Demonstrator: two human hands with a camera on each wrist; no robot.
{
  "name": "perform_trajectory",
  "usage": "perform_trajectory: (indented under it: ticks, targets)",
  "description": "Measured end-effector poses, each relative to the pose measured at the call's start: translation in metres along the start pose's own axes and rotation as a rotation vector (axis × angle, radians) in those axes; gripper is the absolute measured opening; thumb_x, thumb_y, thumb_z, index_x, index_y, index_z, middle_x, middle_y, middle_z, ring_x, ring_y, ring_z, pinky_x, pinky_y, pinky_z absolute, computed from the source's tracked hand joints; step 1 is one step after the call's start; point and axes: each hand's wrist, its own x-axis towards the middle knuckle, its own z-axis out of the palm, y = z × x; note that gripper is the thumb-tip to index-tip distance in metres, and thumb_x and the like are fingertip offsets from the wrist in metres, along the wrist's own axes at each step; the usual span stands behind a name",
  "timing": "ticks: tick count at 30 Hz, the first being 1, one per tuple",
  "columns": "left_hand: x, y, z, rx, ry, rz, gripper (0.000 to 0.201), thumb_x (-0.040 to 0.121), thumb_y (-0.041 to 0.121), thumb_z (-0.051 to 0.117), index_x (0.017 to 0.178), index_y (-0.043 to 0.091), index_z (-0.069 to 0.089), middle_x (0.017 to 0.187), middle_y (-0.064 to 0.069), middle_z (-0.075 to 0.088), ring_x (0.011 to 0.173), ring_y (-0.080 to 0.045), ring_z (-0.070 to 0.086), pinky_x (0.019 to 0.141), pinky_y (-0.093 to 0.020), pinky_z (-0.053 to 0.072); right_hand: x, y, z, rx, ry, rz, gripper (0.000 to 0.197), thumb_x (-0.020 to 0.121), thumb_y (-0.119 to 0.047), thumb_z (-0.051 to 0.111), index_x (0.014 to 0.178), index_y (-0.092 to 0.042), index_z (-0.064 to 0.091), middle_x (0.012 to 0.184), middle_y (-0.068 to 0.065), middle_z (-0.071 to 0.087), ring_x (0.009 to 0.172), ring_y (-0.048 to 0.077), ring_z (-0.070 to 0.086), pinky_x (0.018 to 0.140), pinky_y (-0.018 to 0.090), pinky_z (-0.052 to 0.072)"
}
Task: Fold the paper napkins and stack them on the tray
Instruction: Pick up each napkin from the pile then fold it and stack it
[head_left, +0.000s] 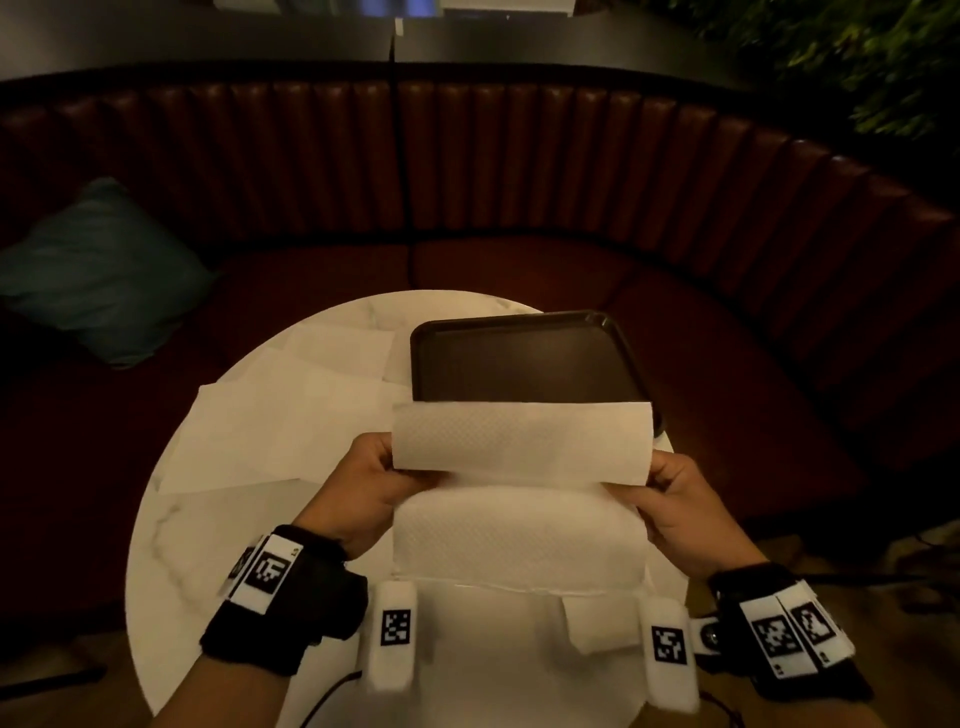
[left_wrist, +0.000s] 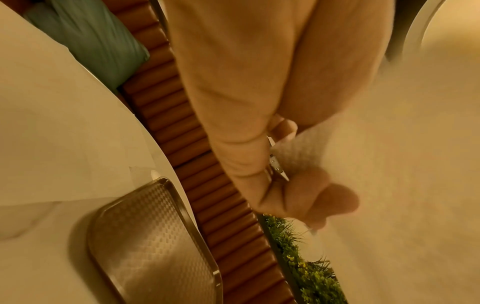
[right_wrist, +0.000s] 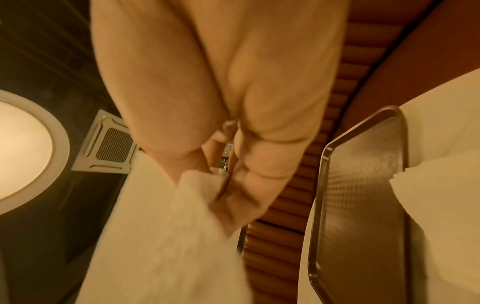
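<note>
Both hands are gripping one white paper napkin (head_left: 521, 447) above the near half of the table. The left hand (head_left: 370, 486) is pinching the napkin's left edge, thumb over curled fingers; the left wrist view is showing those fingers (left_wrist: 306, 197) closing on the embossed paper (left_wrist: 389, 164). The right hand (head_left: 675, 501) is pinching the right edge the same way, and the right wrist view is showing the paper (right_wrist: 166, 236) running out from between thumb and fingers.

The napkin is being held off the table, its top part curling over toward the person in a rolled fold while the lower part is hanging down in front of the body. Its upper edge is overlapping the near rim of the tray in the head view.

The dark tray (head_left: 519, 332) is lying flat on the far right part of the round white marble table (head_left: 156, 545), with nothing visible on the part of it in view. Several unfolded napkins (head_left: 270, 426) are lying overlapped on the table's left side, just beside the tray.

Beyond the table a dark red ribbed booth seat (head_left: 571, 171) is curving round, with a teal cushion (head_left: 98, 270) on its left. Both wrists are wearing black bands with printed marker tags.
</note>
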Motion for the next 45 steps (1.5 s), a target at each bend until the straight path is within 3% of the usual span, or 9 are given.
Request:
perform_trajectory:
  ticks: [6, 11, 14, 19, 26, 33, 38, 41, 45]
  targets:
    - [0.005, 0.003, 0.008, 0.038, 0.028, -0.002, 0.047, 0.085, -0.012, 0.047, 0.052, 0.013, 0.069, 0.076, -0.006, 0.070, 0.077, -0.020, 0.068, 0.064, -0.027, 0.058, -0.003, 0.008, -0.022, 0.150, 0.025, 0.012, 0.010, 0.072, -0.015, 0.074, 0.063, -0.017, 0.074, 0.075, 0.004, 0.073, 0.067, 0.015, 0.070, 0.055, 0.021, 0.055]
    - [0.011, 0.007, 0.012, 0.065, 0.024, 0.029, 0.046, 0.087, -0.006, 0.047, 0.053, 0.016, 0.068, 0.089, -0.008, 0.065, 0.087, -0.022, 0.063, 0.070, -0.027, 0.057, -0.003, 0.019, -0.039, 0.118, 0.023, 0.020, 0.051, 0.032, -0.046, 0.091, 0.056, -0.009, 0.067, 0.080, 0.015, 0.068, 0.076, 0.029, 0.068, 0.060, 0.030, 0.058]
    - [0.011, 0.011, 0.016, 0.044, 0.029, 0.058, 0.045, 0.087, -0.010, 0.043, 0.057, 0.010, 0.070, 0.085, -0.009, 0.067, 0.081, -0.017, 0.066, 0.070, -0.022, 0.056, -0.004, 0.025, -0.043, 0.101, 0.067, 0.027, 0.036, 0.043, -0.034, 0.086, 0.061, -0.008, 0.068, 0.080, 0.025, 0.057, 0.072, 0.043, 0.049, 0.062, 0.036, 0.043]
    - [0.018, 0.011, 0.020, 0.082, 0.064, 0.065, 0.023, 0.081, -0.004, 0.060, 0.066, 0.007, 0.073, 0.075, -0.005, 0.070, 0.077, -0.012, 0.065, 0.066, -0.016, 0.052, -0.017, 0.023, -0.036, 0.096, 0.134, 0.020, 0.007, 0.067, -0.004, 0.072, 0.061, -0.003, 0.069, 0.055, 0.008, 0.065, 0.052, 0.018, 0.060, 0.047, 0.021, 0.049]
    - [0.049, -0.050, 0.035, 0.422, -0.127, -0.222, 0.023, 0.075, -0.002, 0.071, 0.092, 0.014, 0.071, 0.089, 0.001, 0.070, 0.063, -0.007, 0.063, 0.055, -0.022, 0.050, -0.050, 0.099, -0.033, -0.119, 0.517, 0.090, 0.020, 0.069, 0.009, 0.075, 0.065, -0.010, 0.071, 0.067, -0.008, 0.072, 0.061, 0.000, 0.063, 0.051, 0.018, 0.052]
    - [0.107, -0.113, 0.078, 0.724, -0.087, 0.015, 0.026, 0.080, -0.006, 0.055, 0.080, 0.012, 0.074, 0.076, -0.006, 0.071, 0.049, 0.005, 0.056, 0.055, -0.016, 0.048, -0.079, 0.161, -0.019, -0.161, 0.664, 0.289, 0.026, 0.074, 0.010, 0.071, 0.079, -0.016, 0.070, 0.091, 0.000, 0.069, 0.069, 0.005, 0.066, 0.062, 0.016, 0.055]
    - [0.135, -0.149, 0.099, 0.845, -0.095, 0.092, 0.028, 0.081, -0.003, 0.054, 0.100, 0.006, 0.072, 0.106, -0.008, 0.071, 0.101, -0.015, 0.064, 0.094, -0.024, 0.047, -0.068, 0.172, -0.030, -0.426, 0.659, 0.337, 0.031, 0.083, -0.002, 0.066, 0.106, -0.022, 0.066, 0.101, 0.000, 0.059, 0.095, 0.015, 0.058, 0.091, 0.028, 0.051]
    - [0.145, -0.159, 0.107, 1.024, -0.225, 0.053, 0.039, 0.085, 0.000, 0.050, 0.121, 0.009, 0.059, 0.133, -0.011, 0.054, 0.123, -0.024, 0.050, 0.108, -0.033, 0.035, -0.058, 0.169, -0.033, -0.674, 0.551, 0.387, 0.040, 0.093, -0.017, 0.056, 0.132, -0.023, 0.051, 0.099, -0.003, 0.049, 0.096, 0.011, 0.048, 0.094, 0.018, 0.039]
    - [0.147, -0.168, 0.107, 1.363, -0.360, -0.157, 0.051, 0.092, 0.021, 0.041, 0.140, 0.034, 0.029, 0.147, -0.002, 0.023, 0.132, -0.024, 0.028, 0.102, -0.047, 0.027, -0.049, 0.164, -0.035, -0.965, 0.380, 0.477, 0.047, 0.101, -0.033, 0.033, 0.145, -0.038, 0.019, 0.120, 0.000, 0.044, 0.103, 0.009, 0.040, 0.100, 0.018, 0.030]
